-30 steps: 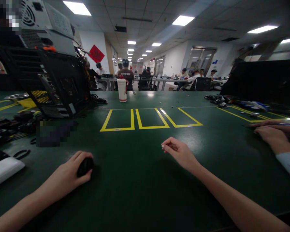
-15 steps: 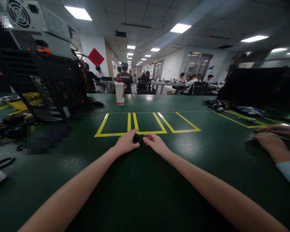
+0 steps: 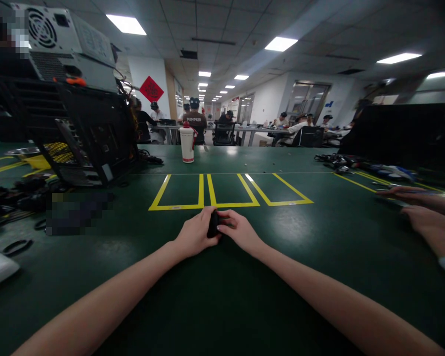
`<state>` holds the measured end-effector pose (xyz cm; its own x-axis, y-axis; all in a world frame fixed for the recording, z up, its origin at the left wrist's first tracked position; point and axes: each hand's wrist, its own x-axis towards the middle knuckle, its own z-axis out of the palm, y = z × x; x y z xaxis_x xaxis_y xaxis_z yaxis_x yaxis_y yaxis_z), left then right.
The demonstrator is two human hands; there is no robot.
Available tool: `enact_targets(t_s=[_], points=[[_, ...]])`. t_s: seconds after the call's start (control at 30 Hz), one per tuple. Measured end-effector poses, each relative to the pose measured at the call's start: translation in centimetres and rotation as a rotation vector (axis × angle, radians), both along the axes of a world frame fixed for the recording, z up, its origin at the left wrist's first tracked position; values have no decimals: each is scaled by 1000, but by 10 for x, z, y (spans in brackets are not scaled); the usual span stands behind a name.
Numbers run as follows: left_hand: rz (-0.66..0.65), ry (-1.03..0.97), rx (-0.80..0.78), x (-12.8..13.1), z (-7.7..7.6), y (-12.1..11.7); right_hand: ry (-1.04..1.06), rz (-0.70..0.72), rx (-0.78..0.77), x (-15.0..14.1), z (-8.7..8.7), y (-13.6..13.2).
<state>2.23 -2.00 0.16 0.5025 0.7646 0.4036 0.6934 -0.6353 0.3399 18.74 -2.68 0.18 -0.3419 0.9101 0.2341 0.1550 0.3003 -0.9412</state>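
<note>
A small black rounded object (image 3: pixel 213 225), whose exact kind I cannot make out, stands on edge between my hands just in front of the yellow tape frames. My left hand (image 3: pixel 196 231) is wrapped around its left side, fingers over the top and thumb below. From the right, my right hand (image 3: pixel 239 228) meets it with thumb and fingers bent together, the fingertips at its right face. Part of the object is hidden behind the fingers.
Yellow tape outlines (image 3: pixel 235 204) mark the green table (image 3: pixel 222 306). Behind them stands a white bottle with a red lid (image 3: pixel 187 145). An open black computer case (image 3: pixel 92 133) is at left, cables (image 3: pixel 25 198) nearby. Another person's hands (image 3: pixel 426 215) work at right.
My left hand has carried the black object from the left to the middle. My right hand has moved left, and its fingertips now reach the object. The view has shifted slightly.
</note>
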Motion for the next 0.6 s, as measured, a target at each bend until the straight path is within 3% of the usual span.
enact_targets(t_s=[0.2,0.6], points=[[-191,-38,-22,-14,3,-18,16,13,106,-5,4,-30],[-93,-3,-42,-13,3,-15,-13,-35,71,-10,-2,-23]])
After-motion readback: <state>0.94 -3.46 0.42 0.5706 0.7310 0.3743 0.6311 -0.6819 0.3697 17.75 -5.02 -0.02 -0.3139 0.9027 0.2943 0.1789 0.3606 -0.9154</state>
